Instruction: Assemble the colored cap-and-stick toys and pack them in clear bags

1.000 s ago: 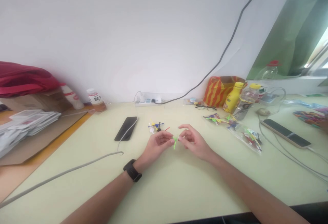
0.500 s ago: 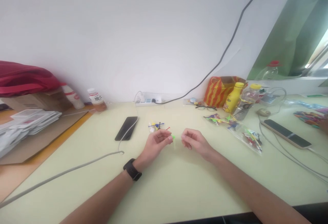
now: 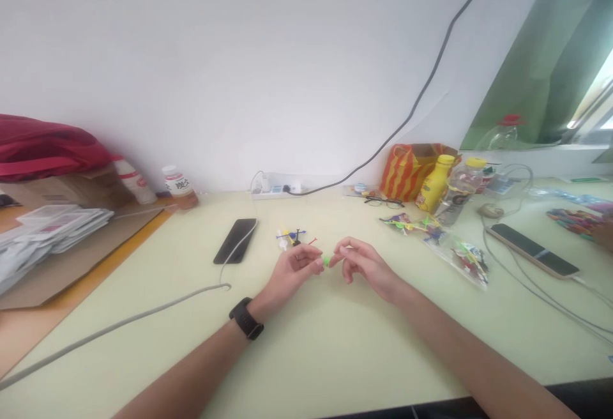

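The right hand (image 3: pixel 366 264), apart half a second ago, has closed in on the left hand (image 3: pixel 292 269); both now pinch the small green piece (image 3: pixel 326 260) between fingertips, just above the middle of the desk (image 3: pixel 306 349), near the loose coloured sticks (image 3: pixel 291 236).

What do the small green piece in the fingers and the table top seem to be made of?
The green piece, pinched between left hand and right hand: likely plastic, by its bright neon colour; too small to tell finish. The table: smooth pale yellow top, matte, perhaps laminate.
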Motion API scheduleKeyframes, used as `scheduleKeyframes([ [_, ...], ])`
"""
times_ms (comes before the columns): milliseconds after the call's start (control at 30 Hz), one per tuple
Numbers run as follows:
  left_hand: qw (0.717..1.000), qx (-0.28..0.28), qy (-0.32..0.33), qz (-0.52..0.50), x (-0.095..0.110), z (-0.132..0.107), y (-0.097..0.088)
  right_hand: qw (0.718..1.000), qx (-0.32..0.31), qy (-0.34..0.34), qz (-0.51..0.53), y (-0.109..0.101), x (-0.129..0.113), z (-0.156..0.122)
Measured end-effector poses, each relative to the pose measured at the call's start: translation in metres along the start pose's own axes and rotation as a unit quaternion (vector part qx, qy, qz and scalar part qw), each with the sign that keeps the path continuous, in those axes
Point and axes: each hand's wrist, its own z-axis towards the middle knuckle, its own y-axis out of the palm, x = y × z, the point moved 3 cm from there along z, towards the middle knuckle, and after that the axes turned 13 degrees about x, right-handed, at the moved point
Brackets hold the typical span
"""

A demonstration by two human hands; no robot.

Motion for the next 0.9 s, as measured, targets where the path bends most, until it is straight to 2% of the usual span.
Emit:
scheduleKeyframes([
  [100,1.0,-0.006,-0.004,0.002,-0.002,0.0,0.0,1.0,0.001,-0.005,-0.011,0.0,0.001,0.0],
  [367,1.0,-0.02,0.001,0.02,-0.004,0.001,0.002,0.992,0.006,-0.077,-0.104,0.0,0.012,0.004],
  [533,0.993,-0.034,0.061,0.101,-0.002,-0.003,0.004,0.99,-0.007,-0.089,-0.109,0.0,0.016,0.008],
  [600,0.977,-0.009,0.127,0.174,0.0,-0.004,0.003,0.992,0.005,-0.082,-0.101,-0.001,0.018,0.01],
  [733,0.914,0.105,0.275,0.28,0.01,0.003,-0.01,0.992,0.028,-0.04,-0.12,-0.006,0.027,0.013],
  [800,0.889,0.155,0.299,0.312,0.012,0.011,-0.022,0.989,0.036,-0.015,-0.142,-0.008,0.031,0.014],
  [900,0.861,0.188,0.279,0.382,0.007,0.023,-0.042,0.986,0.034,0.003,-0.165,-0.01,0.033,0.013],
])
